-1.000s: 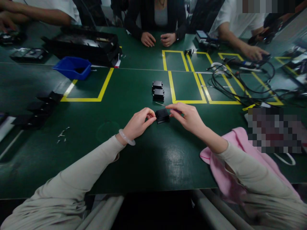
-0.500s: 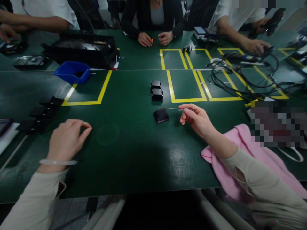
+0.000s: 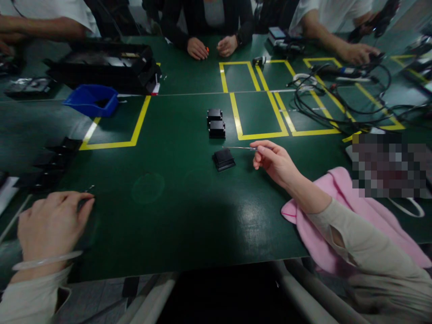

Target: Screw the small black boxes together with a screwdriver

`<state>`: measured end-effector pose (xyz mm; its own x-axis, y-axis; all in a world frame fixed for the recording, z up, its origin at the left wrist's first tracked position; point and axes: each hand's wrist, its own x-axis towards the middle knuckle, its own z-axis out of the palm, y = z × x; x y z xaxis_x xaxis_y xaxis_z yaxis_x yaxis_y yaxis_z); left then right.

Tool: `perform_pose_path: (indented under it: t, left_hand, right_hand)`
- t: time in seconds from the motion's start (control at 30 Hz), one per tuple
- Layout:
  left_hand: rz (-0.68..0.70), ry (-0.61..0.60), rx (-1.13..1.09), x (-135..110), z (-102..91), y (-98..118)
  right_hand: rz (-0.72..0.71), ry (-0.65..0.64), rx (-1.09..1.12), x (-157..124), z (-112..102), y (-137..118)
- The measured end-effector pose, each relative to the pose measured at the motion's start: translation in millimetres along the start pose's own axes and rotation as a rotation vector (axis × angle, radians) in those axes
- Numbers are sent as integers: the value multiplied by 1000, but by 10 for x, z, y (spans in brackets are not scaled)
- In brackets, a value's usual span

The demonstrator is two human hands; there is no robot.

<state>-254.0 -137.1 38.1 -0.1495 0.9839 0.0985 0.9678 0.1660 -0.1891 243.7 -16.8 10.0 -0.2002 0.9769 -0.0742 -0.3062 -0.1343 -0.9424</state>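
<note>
Open lane along near tabletop (image 3: 189, 234), black block (image 3: 223, 158) beyond, pink cloth (image 3: 351, 193) blocking right

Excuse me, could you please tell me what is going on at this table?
The right hand holds a thin metal tool near a small black block on the green table. The left hand is beside small bright pieces; whether it grips one is unclear. Two other black parts stand beyond the block.
</note>
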Motion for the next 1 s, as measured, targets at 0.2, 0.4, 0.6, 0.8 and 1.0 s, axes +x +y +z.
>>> perform_pose_path:
  t: [0.2, 0.4, 0.6, 0.8, 1.0]
  left_hand:
    - [78, 27, 40, 126, -184, 295]
    - [460, 71, -279, 601, -421, 1230]
    - [678, -8, -562, 892, -362, 2309]
    - [605, -64, -598, 957, -195, 2691]
    - [737, -45, -743, 910, -148, 2624]
  right_hand:
    - [-3, 5, 22, 44, -24, 28]
    - [3, 7, 47, 72, -58, 48]
    - [0, 27, 80, 70, -85, 70]
    - [-60, 44, 18, 77, -78, 129]
    - [-144, 87, -143, 74, -80, 155]
